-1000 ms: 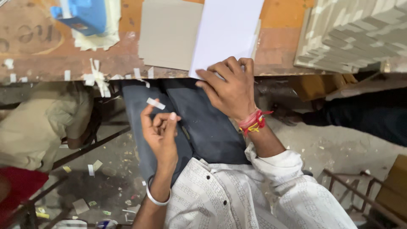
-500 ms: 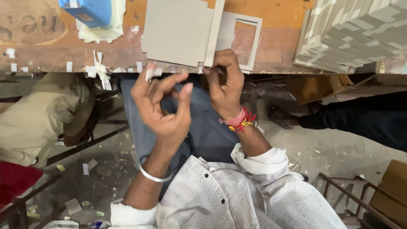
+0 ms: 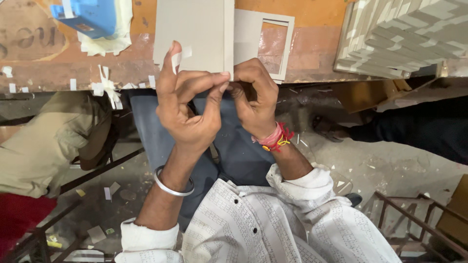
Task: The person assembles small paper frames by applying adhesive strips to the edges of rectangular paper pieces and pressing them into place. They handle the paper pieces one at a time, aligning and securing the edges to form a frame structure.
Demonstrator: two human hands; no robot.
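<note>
At the near edge of the worn orange-brown wooden worktable (image 3: 312,58) we held a flat grey rectangular cardboard panel (image 3: 192,34), its long axis running away from us across the table and its near edge hanging just past the table's rim. Our right hand (image 3: 253,100) pinched that near edge at its right corner, fingers curled tight on the board. Our left hand (image 3: 187,104) met it there, thumb and forefinger pressed together at the same corner, while a small strip of white tape (image 3: 179,57) clung to the raised tip of one finger. Just beside the panel on the right lay a grey cardboard frame with a rectangular window (image 3: 265,41). Farther right stood a stack of grey cardboard pieces (image 3: 399,36).
</note>
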